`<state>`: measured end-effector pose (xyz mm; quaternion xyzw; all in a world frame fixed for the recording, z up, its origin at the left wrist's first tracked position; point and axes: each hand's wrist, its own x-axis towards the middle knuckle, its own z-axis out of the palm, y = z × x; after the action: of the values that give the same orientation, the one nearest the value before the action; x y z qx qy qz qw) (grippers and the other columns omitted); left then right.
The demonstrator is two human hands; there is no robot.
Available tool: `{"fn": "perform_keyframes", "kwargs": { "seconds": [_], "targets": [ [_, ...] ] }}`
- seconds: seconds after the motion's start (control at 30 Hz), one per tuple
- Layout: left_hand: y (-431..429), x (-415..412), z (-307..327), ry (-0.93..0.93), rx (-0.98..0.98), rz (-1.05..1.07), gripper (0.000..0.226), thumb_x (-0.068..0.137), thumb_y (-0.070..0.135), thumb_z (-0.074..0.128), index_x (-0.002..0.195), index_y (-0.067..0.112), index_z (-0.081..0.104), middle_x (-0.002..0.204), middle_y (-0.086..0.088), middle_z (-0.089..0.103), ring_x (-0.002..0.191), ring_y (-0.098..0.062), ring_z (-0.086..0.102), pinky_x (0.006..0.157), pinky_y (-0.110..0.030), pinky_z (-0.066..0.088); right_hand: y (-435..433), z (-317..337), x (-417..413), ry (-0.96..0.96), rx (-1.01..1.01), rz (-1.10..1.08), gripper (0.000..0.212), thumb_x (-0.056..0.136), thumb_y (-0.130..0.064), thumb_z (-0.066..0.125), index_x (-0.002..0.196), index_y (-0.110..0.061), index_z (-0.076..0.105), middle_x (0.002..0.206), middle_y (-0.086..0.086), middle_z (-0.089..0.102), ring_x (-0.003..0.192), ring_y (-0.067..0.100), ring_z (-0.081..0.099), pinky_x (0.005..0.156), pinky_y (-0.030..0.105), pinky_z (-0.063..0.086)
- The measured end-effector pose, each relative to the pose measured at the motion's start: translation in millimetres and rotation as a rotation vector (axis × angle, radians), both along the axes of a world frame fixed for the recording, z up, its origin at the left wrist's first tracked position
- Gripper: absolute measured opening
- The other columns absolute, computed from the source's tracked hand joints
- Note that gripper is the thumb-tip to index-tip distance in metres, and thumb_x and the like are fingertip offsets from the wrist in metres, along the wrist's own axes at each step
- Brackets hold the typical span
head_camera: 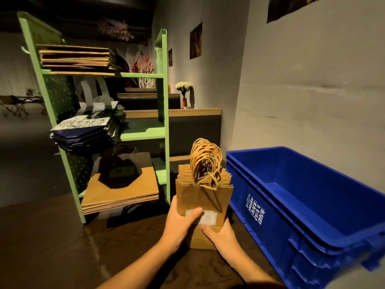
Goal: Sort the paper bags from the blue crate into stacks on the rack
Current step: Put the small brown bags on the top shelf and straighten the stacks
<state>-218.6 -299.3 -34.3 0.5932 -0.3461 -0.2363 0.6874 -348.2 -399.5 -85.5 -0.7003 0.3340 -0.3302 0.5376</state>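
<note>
A bundle of small brown paper bags [205,195] with twisted rope handles stands upright between my hands, a pale label on its front. My left hand [182,223] grips its left side with the thumb across the label. My right hand [219,234] holds its lower right corner. The blue crate [260,205] sits to the right, its visible inside bare. The green rack [161,101] stands to the left. It carries brown bags [77,59] on top, dark blue patterned bags [83,132] in the middle and wide brown bags [123,192] at the bottom.
A dark wooden table [62,247] bears the rack and crate. A grey wall [312,80] rises behind the crate. A vase of white flowers [183,90] stands on a ledge behind the rack. Grey-handled bags lie at the back of the middle shelf.
</note>
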Motion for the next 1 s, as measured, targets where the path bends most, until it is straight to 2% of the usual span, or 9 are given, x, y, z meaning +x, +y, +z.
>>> {"fn": "perform_keyframes", "kwargs": {
  "seconds": [0.13, 0.27, 0.43, 0.57, 0.7, 0.8, 0.87, 0.93, 1.0],
  "targets": [
    [-3, -2, -2, 0.062, 0.000, 0.016, 0.052, 0.076, 0.031, 0.088, 0.119, 0.032, 0.059, 0.118, -0.001, 0.075, 0.105, -0.010, 0.073, 0.088, -0.028, 0.057, -6, -13, 2, -0.017, 0.026, 0.034, 0.094, 0.049, -0.032, 0.095, 0.133, -0.026, 0.051, 0.120, -0.007, 0.073, 0.112, 0.008, 0.068, 0.097, 0.033, 0.054],
    [-1, 5, 21, 0.042, -0.052, 0.042, 0.038, 0.090, 0.020, 0.078, 0.119, 0.031, 0.057, 0.115, 0.004, 0.073, 0.096, 0.002, 0.072, 0.079, -0.019, 0.057, -14, -10, -1, 0.030, -0.032, 0.070, 0.098, 0.052, -0.031, 0.099, 0.137, -0.024, 0.050, 0.124, -0.008, 0.071, 0.116, 0.009, 0.067, 0.100, 0.035, 0.053],
    [-3, -5, 37, 0.020, -0.098, 0.062, 0.045, 0.082, 0.050, 0.076, 0.122, 0.041, 0.055, 0.114, 0.017, 0.072, 0.105, 0.004, 0.069, 0.086, -0.021, 0.054, -8, -9, -3, 0.012, 0.030, 0.127, 0.082, 0.056, -0.024, 0.098, 0.128, -0.022, 0.059, 0.117, -0.007, 0.074, 0.109, 0.007, 0.069, 0.089, 0.020, 0.055],
    [1, -21, 41, 0.041, -0.174, 0.138, 0.060, 0.072, 0.062, 0.076, 0.121, 0.034, 0.058, 0.114, 0.009, 0.074, 0.109, -0.011, 0.071, 0.094, -0.036, 0.059, 1, 6, -11, -0.019, 0.019, 0.159, 0.089, 0.050, -0.044, 0.100, 0.127, -0.018, 0.064, 0.117, -0.005, 0.075, 0.111, 0.013, 0.070, 0.101, 0.042, 0.054],
    [25, -22, 99, -0.030, -0.299, 0.151, 0.070, 0.071, 0.058, 0.075, 0.128, 0.024, 0.055, 0.113, 0.012, 0.074, 0.108, -0.007, 0.070, 0.087, -0.021, 0.057, 13, 65, -5, -0.123, -0.023, 0.147, 0.057, 0.060, -0.014, 0.098, 0.111, -0.014, 0.074, 0.106, -0.001, 0.078, 0.104, 0.019, 0.073, 0.094, 0.033, 0.057],
    [49, -18, 170, -0.128, -0.435, 0.176, 0.071, 0.073, 0.058, 0.072, 0.130, 0.020, 0.054, 0.110, 0.014, 0.074, 0.106, -0.003, 0.070, 0.085, -0.015, 0.053, 20, 137, 3, -0.188, -0.071, 0.204, 0.066, 0.041, -0.047, 0.101, 0.096, -0.016, 0.081, 0.098, 0.002, 0.080, 0.098, 0.020, 0.075, 0.096, 0.044, 0.057],
    [61, -5, 224, -0.173, -0.500, 0.196, 0.071, 0.072, 0.062, 0.071, 0.127, 0.019, 0.056, 0.110, 0.008, 0.074, 0.105, -0.007, 0.071, 0.087, -0.020, 0.056, 24, 191, 14, -0.225, -0.143, 0.248, 0.070, 0.046, -0.044, 0.102, 0.105, -0.014, 0.078, 0.101, 0.001, 0.079, 0.100, 0.019, 0.075, 0.096, 0.045, 0.056],
    [70, 17, 279, -0.193, -0.485, 0.196, 0.077, 0.072, 0.069, 0.073, 0.129, 0.019, 0.058, 0.117, 0.001, 0.075, 0.110, -0.016, 0.072, 0.096, -0.033, 0.058, 31, 249, 28, -0.273, -0.225, 0.280, 0.082, 0.049, -0.039, 0.102, 0.121, -0.015, 0.069, 0.109, 0.001, 0.077, 0.104, 0.020, 0.073, 0.096, 0.045, 0.056],
    [79, 39, 323, -0.221, -0.444, 0.154, 0.077, 0.077, 0.067, 0.074, 0.136, 0.021, 0.056, 0.127, -0.003, 0.073, 0.117, -0.022, 0.071, 0.104, -0.047, 0.055, 43, 303, 39, -0.333, -0.269, 0.334, 0.080, 0.052, -0.030, 0.100, 0.123, -0.016, 0.068, 0.111, 0.001, 0.077, 0.105, 0.020, 0.073, 0.096, 0.043, 0.056]
  ]
}}
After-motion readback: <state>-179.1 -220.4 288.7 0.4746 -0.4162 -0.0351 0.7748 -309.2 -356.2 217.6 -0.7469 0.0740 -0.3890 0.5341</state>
